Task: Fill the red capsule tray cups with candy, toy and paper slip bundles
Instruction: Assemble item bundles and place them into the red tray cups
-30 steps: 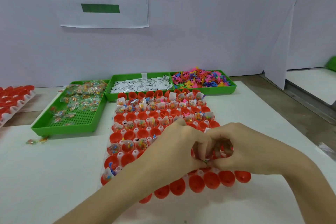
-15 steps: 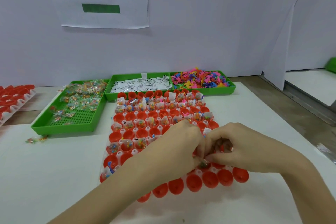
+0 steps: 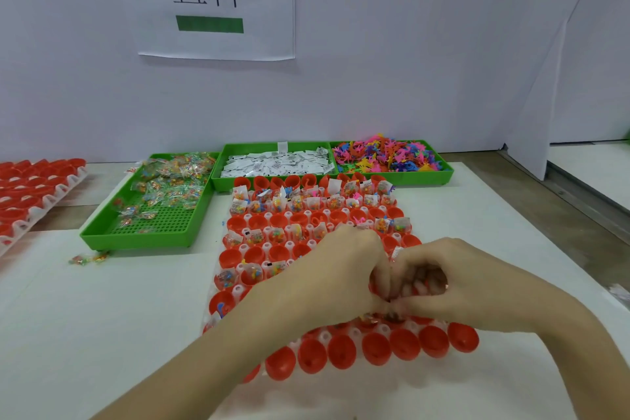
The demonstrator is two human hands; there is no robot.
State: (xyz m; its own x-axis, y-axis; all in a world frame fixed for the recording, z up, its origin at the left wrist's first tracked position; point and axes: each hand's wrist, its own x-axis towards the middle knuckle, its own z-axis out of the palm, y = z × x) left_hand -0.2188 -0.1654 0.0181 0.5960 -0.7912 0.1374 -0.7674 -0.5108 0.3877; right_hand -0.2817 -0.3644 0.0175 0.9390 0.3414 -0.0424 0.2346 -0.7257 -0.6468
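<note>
Near the front edge of the desk: the red capsule tray (image 3: 235,257) is laid lengthwise, its far end touching the green bins at the back.
Tray fill: bundles are seen in most far rows; several cups in the middle rows and the whole front row (image 3: 375,349) are seen empty.
Bundle in hand: a small candy, toy and paper slip bundle (image 3: 392,315) is partly visible beneath the joined fingertips, just over cups in the second row from the front; its make-up cannot be confirmed.
Left hand (image 3: 344,278): fingers are curled inward and pinched on the bundle, knuckles toward the camera.
Right hand (image 3: 453,290): fingers are curled round the same small items, meeting the left hand over the tray's right half.
Step in hand: judged to be the gathering and seating of one bundle into a cup.
Next move: a release directly over one empty cup is called for, with the slip tucked so nothing overhangs a neighbouring cup; a fresh set must then be fetched from the bins.
Candy bin (image 3: 102,232): set at the back left of the desk, partly emptied.
Slip bin (image 3: 272,147): set at the back centre, filled with white slips.
Toy bin (image 3: 446,169): set at the back right, heaped with coloured toys.
Stray candy (image 3: 88,258): lying on the desk just in front of the candy bin.
Second tray (image 3: 34,187): lying at the left edge, cups red.
Wall sign (image 3: 211,0): posted above the bins.
</note>
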